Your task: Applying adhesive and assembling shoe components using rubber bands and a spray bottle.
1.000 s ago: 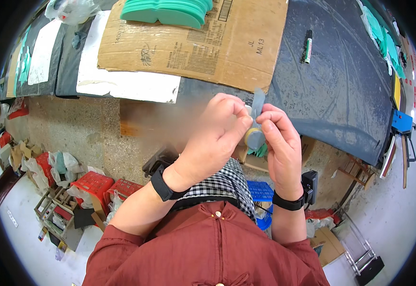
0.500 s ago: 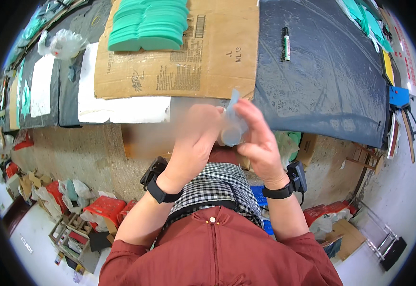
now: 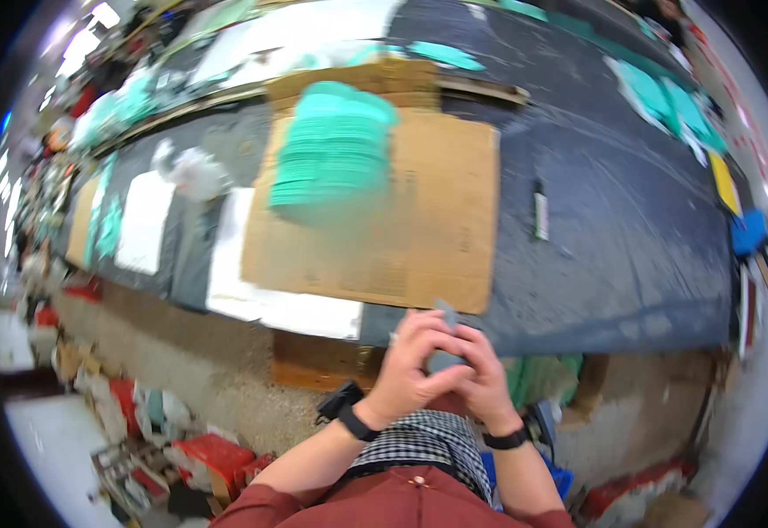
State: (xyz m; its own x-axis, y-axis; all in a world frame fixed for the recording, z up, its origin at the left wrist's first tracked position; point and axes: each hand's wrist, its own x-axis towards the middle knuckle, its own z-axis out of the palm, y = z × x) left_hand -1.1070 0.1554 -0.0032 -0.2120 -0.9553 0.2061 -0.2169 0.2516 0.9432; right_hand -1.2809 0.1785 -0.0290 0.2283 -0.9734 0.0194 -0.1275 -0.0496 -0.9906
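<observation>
Both hands meet close in front of my body, just off the table's near edge. Between them is a small greyish-blue roll [image 3: 443, 362] that looks like tape, with a narrow greyish piece sticking up past the fingertips. My left hand [image 3: 412, 363] is closed around its left side, the thumb pointing across toward the other hand. On the other side my right hand [image 3: 488, 377] curls its fingers over it, partly overlapping the left. The fingers hide most of the roll. Beyond the hands lies a flat cardboard sheet [image 3: 441, 224], bearing a stack of green curved sheets [image 3: 336, 154].
A capped marker [image 3: 541, 216] lies on the dark table cover [image 3: 621, 255] to the right. White sheets [image 3: 314, 314] and a crumpled plastic bag [image 3: 197, 174] lie at left. Below the table stand a brown box [image 3: 314, 359] and red crates [image 3: 217, 456].
My view has tilted up, showing more of the table's far side. The hands have come together around the roll; before, they were farther apart with the roll more exposed.
</observation>
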